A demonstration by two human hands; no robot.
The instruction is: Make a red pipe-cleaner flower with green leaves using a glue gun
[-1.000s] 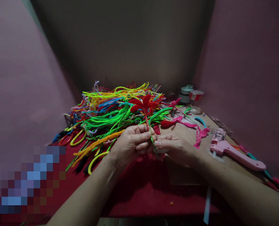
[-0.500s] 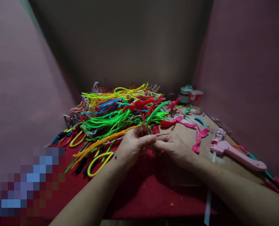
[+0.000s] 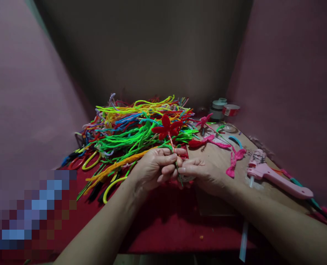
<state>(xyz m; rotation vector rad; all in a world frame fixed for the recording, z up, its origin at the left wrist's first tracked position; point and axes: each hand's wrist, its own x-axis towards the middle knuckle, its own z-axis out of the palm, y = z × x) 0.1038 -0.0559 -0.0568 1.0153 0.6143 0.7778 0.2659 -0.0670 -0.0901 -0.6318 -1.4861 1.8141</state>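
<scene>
A red pipe cleaner flower (image 3: 166, 127) stands upright above my hands, its thin stem passing down between them. My left hand (image 3: 156, 165) pinches the stem just under a green leaf piece (image 3: 165, 146). Lower down, my right hand (image 3: 207, 175) has its fingertips closed at the stem's green lower part. Something pale and roundish shows under the right fingers, too hidden to name. Behind the flower lies a big heap of coloured pipe cleaners (image 3: 130, 136).
A pink hot glue gun (image 3: 279, 180) with a glue stick lies on a board (image 3: 215, 156) at right. Pink bow-like pieces (image 3: 235, 162) are near it. Yellow-handled scissors (image 3: 108, 189) lie left on the red cloth (image 3: 163, 228). A bottle (image 3: 217, 109) and tape roll (image 3: 231, 109) stand behind.
The flower has turned so its petals face me more openly. My left fingers have shifted on the stem, and its green lower end now shows below them.
</scene>
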